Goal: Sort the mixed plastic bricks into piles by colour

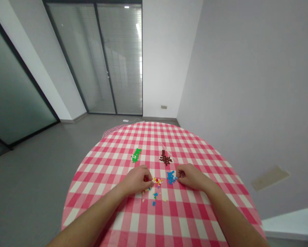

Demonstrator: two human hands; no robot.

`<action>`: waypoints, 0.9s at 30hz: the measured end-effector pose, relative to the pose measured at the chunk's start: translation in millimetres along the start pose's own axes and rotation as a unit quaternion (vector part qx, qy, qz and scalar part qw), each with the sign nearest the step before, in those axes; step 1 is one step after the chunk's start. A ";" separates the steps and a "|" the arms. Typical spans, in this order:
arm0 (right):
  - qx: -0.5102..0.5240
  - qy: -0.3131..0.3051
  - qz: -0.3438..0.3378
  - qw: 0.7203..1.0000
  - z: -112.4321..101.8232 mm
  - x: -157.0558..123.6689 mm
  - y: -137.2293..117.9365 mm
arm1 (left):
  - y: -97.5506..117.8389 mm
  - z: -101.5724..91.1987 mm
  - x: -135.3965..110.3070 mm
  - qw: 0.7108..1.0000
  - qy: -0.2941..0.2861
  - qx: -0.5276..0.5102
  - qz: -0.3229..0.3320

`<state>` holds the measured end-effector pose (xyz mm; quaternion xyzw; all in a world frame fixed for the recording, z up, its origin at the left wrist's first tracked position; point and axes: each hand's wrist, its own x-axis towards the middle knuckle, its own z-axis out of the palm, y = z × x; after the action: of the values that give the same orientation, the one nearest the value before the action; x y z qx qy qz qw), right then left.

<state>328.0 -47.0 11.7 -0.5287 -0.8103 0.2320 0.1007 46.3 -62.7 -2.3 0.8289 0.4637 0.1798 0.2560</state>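
My left hand (138, 179) is curled, thumb and fingers drawn together at the left edge of a small mixed pile of red, yellow and white toy bricks (157, 181). Anything between those fingertips is too small to make out. On the other side, my right hand (189, 175) is pinched closed beside a pile of blue toy bricks (170, 177). Its fingertips touch or nearly touch the pile's right edge; what they hold cannot be made out. Several loose pieces, among them a blue brick (154, 203), lie scattered nearer to me.
Farther back on the round table with its red-and-white checked cloth (154, 137) lie a green brick pile (136, 155) at left and a dark brown brick pile (165, 158) at right. A grey wall (246, 85) stands close on the right. Glass doors (118, 61) are beyond.
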 end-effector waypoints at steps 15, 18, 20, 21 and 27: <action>0.006 0.016 -0.008 1.000 0.8 0.4 0.9 | -4.5 0.8 1.8 0.999 -0.008 -0.006 0.033; 0.008 0.015 -0.006 1.000 1.3 0.9 1.2 | -6.2 1.5 1.9 0.999 -0.009 -0.008 0.044; 0.010 0.015 -0.001 1.000 2.0 1.5 1.9 | -6.5 1.6 1.8 0.999 -0.007 -0.007 0.047; 0.010 0.014 0.001 1.000 2.3 1.8 2.2 | -6.5 1.5 1.7 0.999 -0.008 -0.006 0.047; 0.008 0.016 -0.008 1.000 2.5 2.3 3.4 | -6.6 0.2 2.6 0.999 -0.013 -0.009 0.043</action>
<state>328.8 -44.4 7.7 -0.5249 -0.8108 0.2295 0.1200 43.2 -57.6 -6.2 0.8480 0.4229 0.1841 0.2610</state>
